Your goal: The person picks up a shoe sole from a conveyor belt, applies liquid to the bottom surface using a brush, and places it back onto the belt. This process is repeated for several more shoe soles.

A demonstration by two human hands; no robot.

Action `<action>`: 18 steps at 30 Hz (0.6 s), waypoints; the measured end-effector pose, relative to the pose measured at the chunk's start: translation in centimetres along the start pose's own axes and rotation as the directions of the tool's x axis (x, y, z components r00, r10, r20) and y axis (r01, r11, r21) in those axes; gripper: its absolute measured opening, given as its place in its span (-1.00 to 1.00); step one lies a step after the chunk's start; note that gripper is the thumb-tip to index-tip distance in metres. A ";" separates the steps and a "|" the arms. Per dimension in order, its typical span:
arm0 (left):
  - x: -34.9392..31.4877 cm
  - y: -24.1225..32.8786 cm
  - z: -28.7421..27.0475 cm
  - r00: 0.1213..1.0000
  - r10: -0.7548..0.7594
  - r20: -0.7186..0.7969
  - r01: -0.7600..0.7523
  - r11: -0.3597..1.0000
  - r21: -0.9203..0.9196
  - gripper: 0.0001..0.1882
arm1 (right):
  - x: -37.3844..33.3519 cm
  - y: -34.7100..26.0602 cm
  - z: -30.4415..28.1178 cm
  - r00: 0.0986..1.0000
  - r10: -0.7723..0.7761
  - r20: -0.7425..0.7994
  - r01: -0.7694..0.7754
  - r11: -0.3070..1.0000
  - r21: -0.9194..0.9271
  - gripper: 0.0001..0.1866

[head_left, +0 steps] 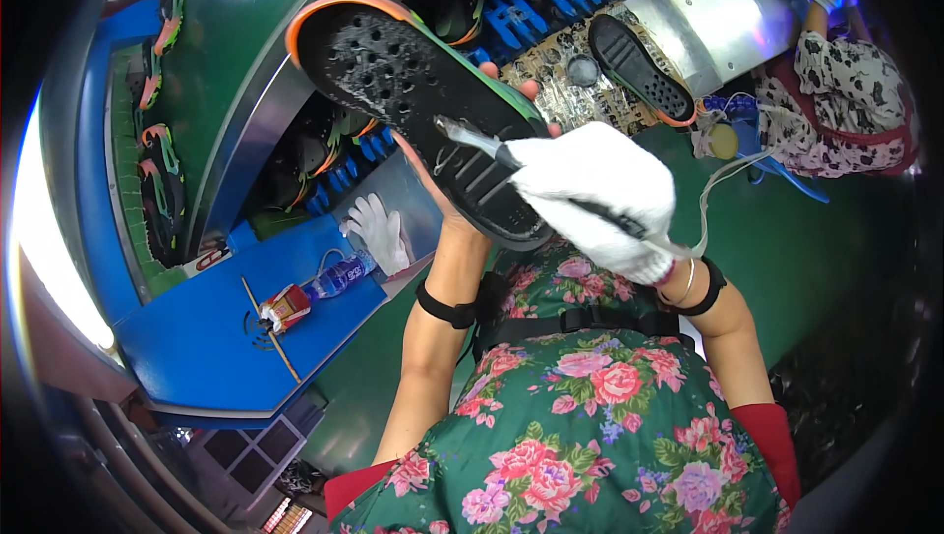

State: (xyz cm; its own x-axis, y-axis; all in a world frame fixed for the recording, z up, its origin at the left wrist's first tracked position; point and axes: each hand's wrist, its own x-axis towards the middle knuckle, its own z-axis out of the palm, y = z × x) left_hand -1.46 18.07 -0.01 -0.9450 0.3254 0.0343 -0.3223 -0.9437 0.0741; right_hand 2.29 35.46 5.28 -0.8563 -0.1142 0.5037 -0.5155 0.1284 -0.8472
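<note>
The bare left hand (462, 202) props the shoe sole (423, 106) from beneath; the gloved right hand (590, 198), fingers clamped on the glue brush (472, 138), should spread evenly to the rim.

A small red and white carton (286, 307) is seen lying on the blue shelf (206, 337) at the lower left, with a thin wooden stick (270, 329) laid across just beside it. A clear plastic bottle (340, 275) wrapped in a blue label is laid on its side next to the carton, towards a white glove (379, 230) resting on the shelf's far edge. A small white and red tag (209, 260) is fixed near the shelf's upper edge, its print too small to be made out.
</note>
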 end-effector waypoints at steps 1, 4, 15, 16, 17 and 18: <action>0.0 0.0 0.0 1.000 -0.031 0.004 0.031 0.996 -0.083 0.13 | 0.1 0.0 0.0 0.996 -0.018 0.089 0.012 0.998 0.069 -0.70; 0.7 0.5 -0.6 0.999 -0.010 0.049 0.014 0.996 -0.088 0.08 | 0.2 -0.1 0.2 0.953 -0.240 0.184 0.247 0.969 -0.010 -0.75; 1.3 1.6 -1.3 0.977 -0.035 0.212 0.049 0.997 -0.059 0.15 | -1.5 0.1 -0.6 0.953 -0.141 0.269 0.069 0.962 0.263 -0.78; 1.2 2.2 -1.2 0.971 -0.126 0.203 0.138 0.989 -0.045 0.18 | -1.6 0.0 -0.6 0.964 -0.074 0.256 0.006 0.966 0.257 -0.76; 1.2 2.5 -1.2 0.948 -0.212 0.239 0.229 0.972 -0.048 0.22 | -1.6 0.1 -0.6 0.981 -0.025 0.191 -0.031 0.958 0.286 -0.74; 1.2 2.7 -1.3 0.966 -0.176 0.189 0.183 0.983 -0.020 0.27 | -1.7 0.0 -0.5 0.991 0.023 0.129 -0.053 0.970 0.235 -0.74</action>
State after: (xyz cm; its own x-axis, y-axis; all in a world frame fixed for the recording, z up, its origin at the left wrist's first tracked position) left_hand -3.55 15.86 -1.09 -0.8454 0.4919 0.2084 -0.4910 -0.8691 0.0596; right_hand 3.69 36.19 4.50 -0.8567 -0.2369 0.4582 -0.4474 -0.1010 -0.8886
